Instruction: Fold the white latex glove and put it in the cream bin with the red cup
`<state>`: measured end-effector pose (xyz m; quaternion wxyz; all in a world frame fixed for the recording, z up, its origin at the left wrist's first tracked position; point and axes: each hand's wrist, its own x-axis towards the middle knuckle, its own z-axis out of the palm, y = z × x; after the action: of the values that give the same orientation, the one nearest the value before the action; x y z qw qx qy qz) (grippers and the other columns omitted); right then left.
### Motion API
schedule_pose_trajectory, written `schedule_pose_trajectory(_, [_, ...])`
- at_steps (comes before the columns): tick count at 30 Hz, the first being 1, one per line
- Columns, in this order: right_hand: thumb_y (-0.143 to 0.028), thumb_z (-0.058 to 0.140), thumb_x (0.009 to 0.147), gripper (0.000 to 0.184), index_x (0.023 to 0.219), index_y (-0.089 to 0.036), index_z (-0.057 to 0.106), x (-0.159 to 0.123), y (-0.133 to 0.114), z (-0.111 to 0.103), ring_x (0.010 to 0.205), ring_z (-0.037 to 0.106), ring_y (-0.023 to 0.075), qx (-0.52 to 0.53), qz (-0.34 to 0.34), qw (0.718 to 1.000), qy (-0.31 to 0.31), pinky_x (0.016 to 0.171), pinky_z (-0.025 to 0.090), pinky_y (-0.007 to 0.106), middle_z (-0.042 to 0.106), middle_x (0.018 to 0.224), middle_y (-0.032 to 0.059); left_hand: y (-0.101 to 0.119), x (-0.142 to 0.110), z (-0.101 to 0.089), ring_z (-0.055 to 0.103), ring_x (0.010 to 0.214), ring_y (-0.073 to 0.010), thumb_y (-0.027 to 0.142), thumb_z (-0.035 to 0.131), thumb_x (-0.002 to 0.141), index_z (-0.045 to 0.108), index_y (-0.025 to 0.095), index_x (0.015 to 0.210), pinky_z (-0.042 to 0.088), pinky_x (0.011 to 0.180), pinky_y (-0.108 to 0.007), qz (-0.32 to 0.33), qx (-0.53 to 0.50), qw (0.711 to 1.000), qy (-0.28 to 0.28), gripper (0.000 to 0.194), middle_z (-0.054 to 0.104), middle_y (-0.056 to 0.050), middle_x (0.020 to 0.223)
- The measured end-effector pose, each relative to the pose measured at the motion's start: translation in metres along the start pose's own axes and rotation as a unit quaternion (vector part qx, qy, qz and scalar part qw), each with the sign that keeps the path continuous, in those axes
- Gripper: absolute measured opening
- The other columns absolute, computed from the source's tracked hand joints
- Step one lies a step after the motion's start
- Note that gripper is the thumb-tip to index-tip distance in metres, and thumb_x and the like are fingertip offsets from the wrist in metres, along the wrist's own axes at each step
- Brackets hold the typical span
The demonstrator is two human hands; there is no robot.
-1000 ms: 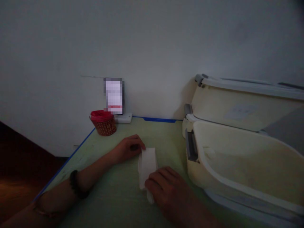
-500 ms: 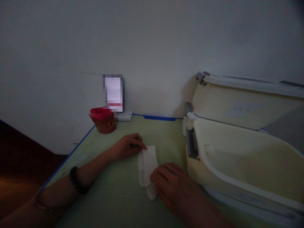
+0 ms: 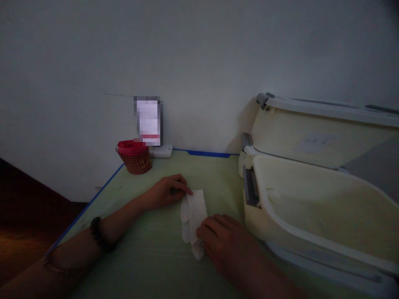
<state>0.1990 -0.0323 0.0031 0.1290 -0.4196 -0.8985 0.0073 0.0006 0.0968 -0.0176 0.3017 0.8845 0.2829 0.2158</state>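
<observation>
A left hand (image 3: 170,192) wearing a dark beaded bracelet (image 3: 101,235) is reaching in from 8 o'clock, its fingertips touching the far left corner of a white, narrow, folded piece of soft fabric (image 3: 197,211). A right hand (image 3: 224,238) is coming in from 5 o'clock, fingers bent together and touching the fabric's right edge close to its near end. Whether either hand is pinching the layers or merely pressing them down, one cannot tell.

The fabric is lying flat on a pale green tabletop with blue edging (image 3: 149,249), its long axis running roughly from 12 to 6 o'clock. It is sitting at 4 o'clock from the left hand and at 10 o'clock from the right; neither hand is nearer, as both are touching it, at opposite ends. Rounded layers are showing along its left side and at its near end.

Farther out, a red-brown woven basket with a bright red lining (image 3: 136,162) is standing at 10 o'clock, near a bright, blurred upright screen (image 3: 149,122) at 11. At 3 o'clock, a large cream plastic bin (image 3: 257,222) is standing with its pale hinged lid (image 3: 296,133) raised toward the grey wall (image 3: 202,62).
</observation>
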Motion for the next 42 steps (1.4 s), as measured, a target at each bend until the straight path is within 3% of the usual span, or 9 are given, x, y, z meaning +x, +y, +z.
schedule_pose_trajectory(7, [-0.010, 0.056, 0.077, 0.008, 0.077, -0.018, 0.056, -0.001, -0.005, 0.002, 0.067, 0.055, 0.0166, -0.011, -0.022, 0.999, 0.032, 0.062, 0.039, 0.030, 0.061, 0.074, 0.0000, 0.002, 0.002, -0.001, 0.054, 0.077, -0.0123, 0.021, 0.050, 0.081, 0.066, 0.018, 0.093, 0.042, 0.072, -0.025, -0.023, -0.009, 1.000, -0.001, 0.019, 0.057, -0.004, 0.088])
schedule_pose_trajectory(24, [-0.008, 0.054, 0.076, 0.013, 0.082, -0.019, 0.056, -0.001, -0.003, 0.001, 0.073, 0.054, 0.0171, 0.014, 0.005, 1.000, -0.023, 0.069, 0.040, 0.031, 0.060, 0.079, -0.0001, 0.002, 0.000, -0.003, 0.054, 0.079, -0.0121, 0.019, 0.050, 0.081, 0.067, 0.020, 0.092, 0.042, 0.071, -0.024, -0.011, -0.029, 0.999, -0.011, 0.020, 0.056, -0.004, 0.089])
schedule_pose_trajectory(33, [-0.013, 0.052, 0.076, 0.011, 0.083, -0.019, 0.057, -0.002, -0.006, -0.004, 0.079, 0.055, 0.0177, 0.030, 0.014, 0.998, -0.054, 0.072, 0.041, 0.032, 0.062, 0.084, 0.0010, 0.009, -0.002, -0.008, 0.053, 0.079, -0.0133, 0.019, 0.047, 0.082, 0.067, 0.021, 0.095, 0.041, 0.072, -0.025, 0.000, -0.017, 0.999, -0.045, 0.024, 0.054, -0.004, 0.091])
schedule_pose_trajectory(42, [-0.020, 0.045, 0.083, 0.016, 0.080, -0.020, 0.061, -0.002, -0.008, -0.013, 0.077, 0.057, 0.0155, 0.053, 0.011, 0.996, -0.071, 0.073, 0.042, 0.031, 0.063, 0.082, 0.0002, 0.006, -0.001, -0.003, 0.053, 0.078, -0.0123, 0.027, 0.048, 0.083, 0.066, 0.020, 0.092, 0.041, 0.072, -0.024, -0.008, -0.010, 1.000, -0.021, 0.022, 0.055, -0.004, 0.089])
